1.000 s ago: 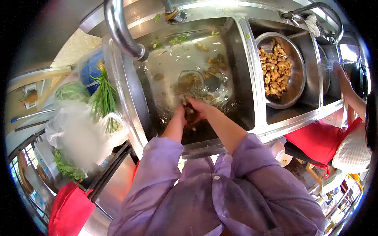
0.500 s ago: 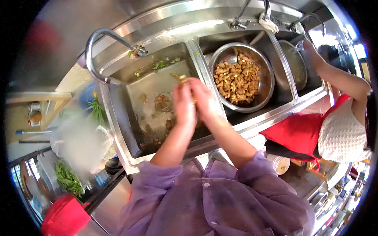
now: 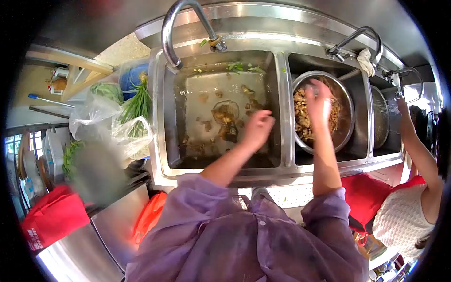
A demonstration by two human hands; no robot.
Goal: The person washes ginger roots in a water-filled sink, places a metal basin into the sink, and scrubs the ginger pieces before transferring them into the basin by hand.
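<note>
Brown, knobbly pieces that look like ginger root fill part of a round steel bowl in the middle basin. Over this bowl is my right hand, its thumb and fingers apart, slightly blurred; I make out no piece held in it. My left hand hovers above the right side of the left basin, fingers loosely bent and apart, holding nothing visible. Below it, shallow water covers the basin floor, with brown scraps and a darker clump around the drain. Green leaf bits lie near the back wall.
A curved faucet arches over the left basin; another faucet serves the middle one. Plastic bags with green onions sit at left. At right, a co-worker's arm reaches toward the third basin.
My hands were together over the left basin around a yellowish piece. They have parted: the right moved over the bowl, the left stayed above the basin. The view has shifted left.
</note>
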